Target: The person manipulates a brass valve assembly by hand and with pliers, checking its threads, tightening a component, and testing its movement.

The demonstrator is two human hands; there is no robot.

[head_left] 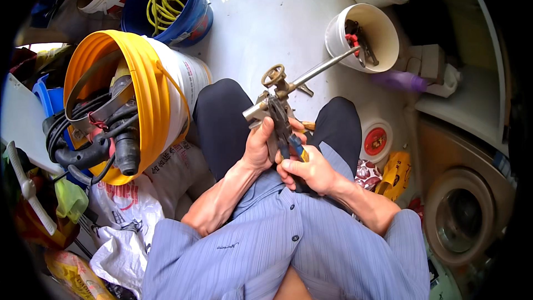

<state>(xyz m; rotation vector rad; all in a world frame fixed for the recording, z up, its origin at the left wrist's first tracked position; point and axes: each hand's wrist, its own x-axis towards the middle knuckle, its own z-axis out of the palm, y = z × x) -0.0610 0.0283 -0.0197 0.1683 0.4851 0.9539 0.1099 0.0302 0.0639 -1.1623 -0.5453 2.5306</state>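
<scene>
Above my lap, my left hand is closed around a metal fitting with a small brass handwheel and a long silver rod slanting up to the right. A short silver cylinder juts from its left side. My right hand is wrapped round the blue and yellow handles of dark pliers. The pliers' jaws lie against the fitting, beside the fingers of my left hand. Whether the jaws bite on a part cannot be made out.
To the left, a yellow-rimmed bucket holds power tools and cables. Beyond it is a blue bucket with yellow hose. A white bucket of tools stands ahead right, near a purple bottle. A front-loading washing machine is at right.
</scene>
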